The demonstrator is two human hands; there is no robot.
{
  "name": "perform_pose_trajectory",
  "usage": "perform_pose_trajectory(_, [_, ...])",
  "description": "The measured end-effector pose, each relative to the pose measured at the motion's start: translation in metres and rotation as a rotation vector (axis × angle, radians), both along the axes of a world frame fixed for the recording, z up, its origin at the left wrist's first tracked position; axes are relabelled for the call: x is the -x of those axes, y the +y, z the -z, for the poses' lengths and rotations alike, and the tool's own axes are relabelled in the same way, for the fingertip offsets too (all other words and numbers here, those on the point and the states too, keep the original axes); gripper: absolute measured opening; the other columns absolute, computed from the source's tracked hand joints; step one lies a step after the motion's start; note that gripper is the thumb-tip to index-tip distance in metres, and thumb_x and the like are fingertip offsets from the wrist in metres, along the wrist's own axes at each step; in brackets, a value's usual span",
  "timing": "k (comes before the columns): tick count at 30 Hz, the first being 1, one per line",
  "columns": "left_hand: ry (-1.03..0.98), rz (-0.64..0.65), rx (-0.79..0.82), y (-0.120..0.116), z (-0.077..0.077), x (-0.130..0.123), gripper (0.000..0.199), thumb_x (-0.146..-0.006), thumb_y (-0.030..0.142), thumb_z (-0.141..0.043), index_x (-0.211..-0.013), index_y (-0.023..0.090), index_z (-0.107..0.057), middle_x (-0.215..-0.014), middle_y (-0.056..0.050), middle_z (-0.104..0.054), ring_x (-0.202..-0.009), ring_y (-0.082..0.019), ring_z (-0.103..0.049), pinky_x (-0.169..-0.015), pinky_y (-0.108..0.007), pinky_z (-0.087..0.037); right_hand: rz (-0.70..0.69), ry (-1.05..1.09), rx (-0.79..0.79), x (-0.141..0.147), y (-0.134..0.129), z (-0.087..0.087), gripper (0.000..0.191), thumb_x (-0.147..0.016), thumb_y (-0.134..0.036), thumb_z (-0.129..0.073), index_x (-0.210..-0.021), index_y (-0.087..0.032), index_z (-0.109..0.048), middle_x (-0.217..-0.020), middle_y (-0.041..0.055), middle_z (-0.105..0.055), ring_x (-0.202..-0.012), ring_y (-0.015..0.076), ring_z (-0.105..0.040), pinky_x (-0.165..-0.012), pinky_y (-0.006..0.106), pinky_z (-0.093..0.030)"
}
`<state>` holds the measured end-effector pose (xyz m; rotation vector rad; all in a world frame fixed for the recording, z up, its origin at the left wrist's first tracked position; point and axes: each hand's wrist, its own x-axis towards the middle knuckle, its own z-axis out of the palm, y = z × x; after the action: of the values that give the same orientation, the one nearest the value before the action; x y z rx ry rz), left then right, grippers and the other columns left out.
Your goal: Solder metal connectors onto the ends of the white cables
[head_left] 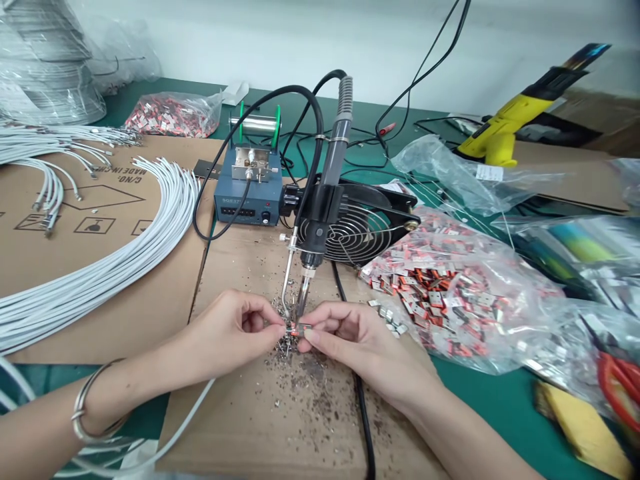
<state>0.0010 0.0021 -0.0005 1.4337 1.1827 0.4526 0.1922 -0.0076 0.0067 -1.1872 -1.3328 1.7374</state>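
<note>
Head view: the right hand (350,337) is pinching a small silver-and-red connector (303,329) between thumb and index finger, with no gap left around it. The left hand (233,337) is facing it, thumb and index finger closing on the end of a white cable (195,410), whose tip the fingertips are mostly hiding. The connector is sitting between the two hands, just below the tip of a soldering iron (330,167); whether the two are touching is impossible to tell. A thin metal tube (290,267) is curving down beside the iron, its lower end pointing toward the left fingertips. Metal scraps (285,347) are lying beneath the fingers on a cardboard sheet (240,427). The cable is running out from under the left wrist, where a silver bracelet (83,407) is circling the forearm.

Loose silver connectors (393,319) are lying just beyond the right hand, next to an open plastic bag (480,293) of red-and-silver pieces. Behind the iron, a black fan (360,233) is standing tilted, and to its left a blue control box (247,200) is resting near a solder spool (257,125). Farther left, a bundle of white cables (160,253) is curving across more cardboard. A yellow heat gun (505,123) is lying at the far right.
</note>
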Motion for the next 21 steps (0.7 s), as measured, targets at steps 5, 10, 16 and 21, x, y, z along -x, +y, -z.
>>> perform_pose_trajectory(5, [-0.013, 0.004, 0.004, -0.001, -0.002, 0.001, 0.031, -0.070, 0.045, -0.055, -0.078, 0.016, -0.063, -0.056, 0.004, -0.046, -0.050, 0.002, -0.035, -0.046, -0.008, -0.024, -0.011, 0.031, 0.003, 0.000, 0.000, 0.001, 0.016, -0.069, -0.022, -0.068, -0.079, -0.011, -0.062, -0.069, 0.0035, -0.066, -0.064, 0.0038, -0.062, -0.060, 0.009, -0.046])
perform_pose_trajectory(10, [-0.021, 0.002, -0.005, -0.001, 0.000, 0.001, 0.030, -0.071, 0.044, -0.054, -0.078, 0.016, -0.063, -0.056, 0.004, -0.045, -0.051, 0.003, -0.034, -0.045, -0.007, -0.024, -0.013, 0.042, 0.010, 0.000, 0.001, -0.001, 0.017, -0.069, -0.023, -0.069, -0.078, -0.011, -0.061, -0.068, 0.0024, -0.066, -0.063, 0.0031, -0.061, -0.060, 0.009, -0.046])
perform_pose_trajectory(16, [-0.042, 0.165, 0.122, -0.001, -0.009, 0.006, 0.034, -0.064, 0.045, -0.066, -0.083, 0.017, -0.067, -0.059, 0.005, -0.050, -0.050, 0.004, -0.035, -0.045, -0.006, -0.023, -0.093, -0.102, -0.013, -0.003, 0.000, -0.003, 0.022, -0.069, -0.027, -0.068, -0.079, -0.009, -0.060, -0.067, 0.0047, -0.065, -0.060, 0.0029, -0.057, -0.055, 0.011, -0.040])
perform_pose_trajectory(21, [0.023, 0.232, 0.192, -0.030, -0.014, 0.002, 0.033, -0.063, 0.045, -0.067, -0.079, 0.016, -0.066, -0.061, 0.005, -0.055, -0.051, 0.004, -0.041, -0.043, -0.004, -0.026, -0.343, -0.122, -0.019, -0.024, 0.000, -0.011, 0.023, -0.070, -0.027, -0.067, -0.077, -0.008, -0.057, -0.064, 0.0058, -0.063, -0.058, 0.0064, -0.058, -0.052, 0.014, -0.039])
